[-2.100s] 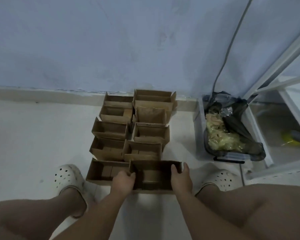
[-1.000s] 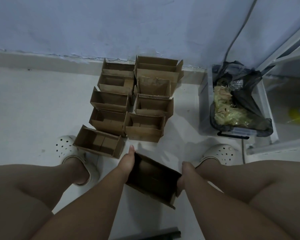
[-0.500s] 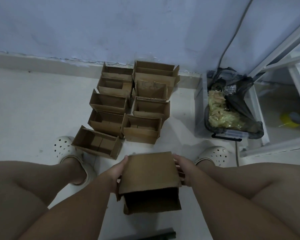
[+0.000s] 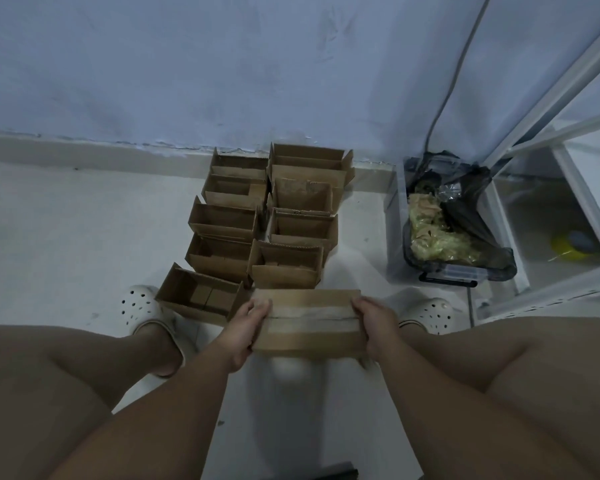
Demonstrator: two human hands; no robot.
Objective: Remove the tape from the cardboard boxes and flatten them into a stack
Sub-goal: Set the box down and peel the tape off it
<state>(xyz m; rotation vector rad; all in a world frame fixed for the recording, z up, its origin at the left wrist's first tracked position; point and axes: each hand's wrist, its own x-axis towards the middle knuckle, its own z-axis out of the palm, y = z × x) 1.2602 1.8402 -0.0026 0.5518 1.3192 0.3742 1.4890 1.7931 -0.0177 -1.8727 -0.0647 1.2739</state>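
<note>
I hold a small brown cardboard box (image 4: 309, 336) between my knees, its taped bottom turned up toward me. A strip of clear tape (image 4: 312, 315) runs lengthwise along its middle seam. My left hand (image 4: 248, 322) grips the box's left end, thumb on the tape. My right hand (image 4: 374, 322) grips the right end. Several open cardboard boxes (image 4: 267, 216) stand in two rows on the white floor, reaching back to the wall. One open box (image 4: 201, 294) sits apart at the front left, by my left shoe.
A clear plastic bin (image 4: 444, 271) lined with a black bag of crumpled tape stands to the right of the rows. A white metal shelf frame (image 4: 548, 143) fills the right side. A grey cable (image 4: 454, 71) hangs down the blue wall. My white clogs (image 4: 142, 308) flank the box.
I lifted the nearest box off the floor, drew it toward me and flipped it over. Its open side faced up before; its taped bottom faces me now.
</note>
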